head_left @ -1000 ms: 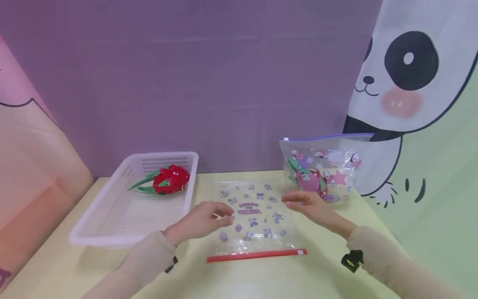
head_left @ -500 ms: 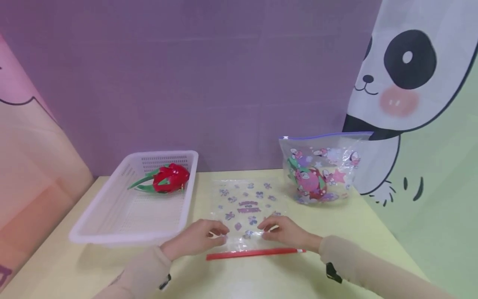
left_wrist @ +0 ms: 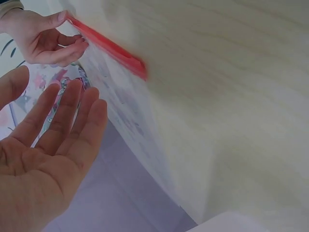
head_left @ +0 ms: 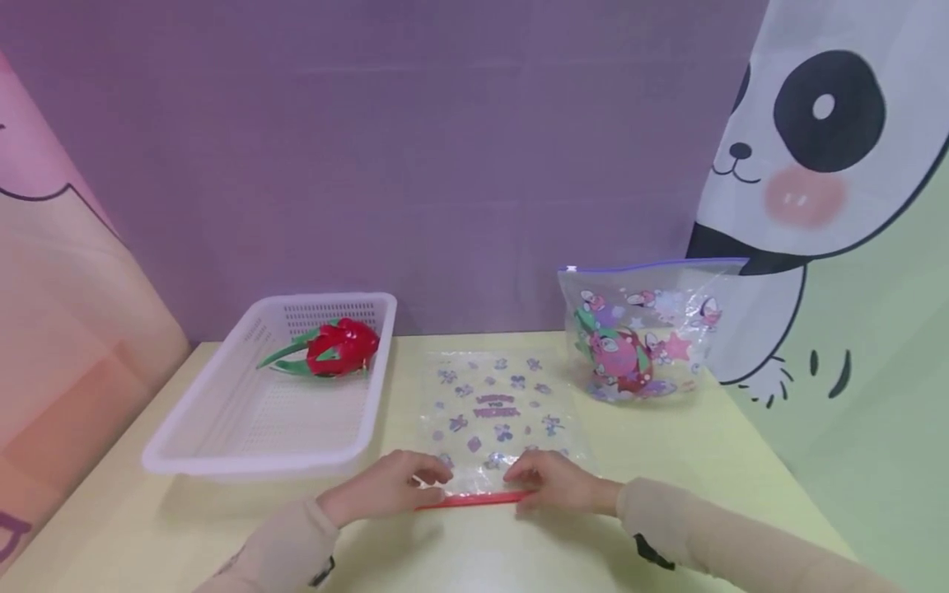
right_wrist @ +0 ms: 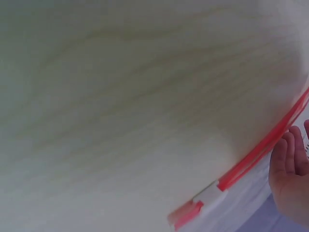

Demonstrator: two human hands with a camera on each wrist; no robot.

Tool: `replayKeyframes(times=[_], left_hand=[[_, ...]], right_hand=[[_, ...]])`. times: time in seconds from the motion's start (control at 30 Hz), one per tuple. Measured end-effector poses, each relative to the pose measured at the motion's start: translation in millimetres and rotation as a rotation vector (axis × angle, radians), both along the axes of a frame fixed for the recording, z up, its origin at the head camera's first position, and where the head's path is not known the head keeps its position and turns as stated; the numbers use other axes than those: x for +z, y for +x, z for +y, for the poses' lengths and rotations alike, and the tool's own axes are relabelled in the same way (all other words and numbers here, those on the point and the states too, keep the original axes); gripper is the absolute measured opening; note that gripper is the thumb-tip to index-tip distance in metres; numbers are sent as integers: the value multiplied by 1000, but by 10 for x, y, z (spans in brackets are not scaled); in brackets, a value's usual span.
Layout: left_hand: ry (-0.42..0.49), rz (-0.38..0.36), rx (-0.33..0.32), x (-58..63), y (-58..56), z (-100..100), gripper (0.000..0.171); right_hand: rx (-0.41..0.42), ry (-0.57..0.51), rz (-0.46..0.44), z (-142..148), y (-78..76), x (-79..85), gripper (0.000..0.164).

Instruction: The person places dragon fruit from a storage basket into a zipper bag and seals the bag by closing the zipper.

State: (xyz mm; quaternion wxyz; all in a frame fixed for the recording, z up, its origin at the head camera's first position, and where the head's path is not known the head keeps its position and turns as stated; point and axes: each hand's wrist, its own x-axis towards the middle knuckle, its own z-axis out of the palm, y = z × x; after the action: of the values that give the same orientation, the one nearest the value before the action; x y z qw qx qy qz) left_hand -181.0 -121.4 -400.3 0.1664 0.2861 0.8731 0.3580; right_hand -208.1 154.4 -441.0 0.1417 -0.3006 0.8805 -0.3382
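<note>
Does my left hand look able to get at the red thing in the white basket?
Probably yes: your left hand appears to hold nothing, and the open white basket leaves the red thing uncovered.

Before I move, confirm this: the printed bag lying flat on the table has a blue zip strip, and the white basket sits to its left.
Wrong: the zip strip of the flat printed bag is red, not blue, as the head view shows. The white basket does sit to its left.

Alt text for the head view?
Left hand and right hand at the red strip of a clear printed bag lying flat on a table. White basket holding a red item at left; blue-edged bag standing at right.
</note>
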Motion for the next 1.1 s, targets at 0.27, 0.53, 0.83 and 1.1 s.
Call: replayKeyframes(times=[0.27, 0.53, 0.83, 1.1], left_hand=[[7, 26, -17, -37, 8, -18, 33], [1, 25, -3, -76, 1, -34, 31], [31, 22, 10, -47, 24, -32, 31], [87, 97, 32, 90, 115, 6, 27]], right_hand=[[7, 3, 44, 6, -39, -61, 27], [54, 14, 23, 1, -76, -22, 17], [104, 171, 144, -88, -106, 78, 5], [46, 140, 191, -55, -133, 149, 7]])
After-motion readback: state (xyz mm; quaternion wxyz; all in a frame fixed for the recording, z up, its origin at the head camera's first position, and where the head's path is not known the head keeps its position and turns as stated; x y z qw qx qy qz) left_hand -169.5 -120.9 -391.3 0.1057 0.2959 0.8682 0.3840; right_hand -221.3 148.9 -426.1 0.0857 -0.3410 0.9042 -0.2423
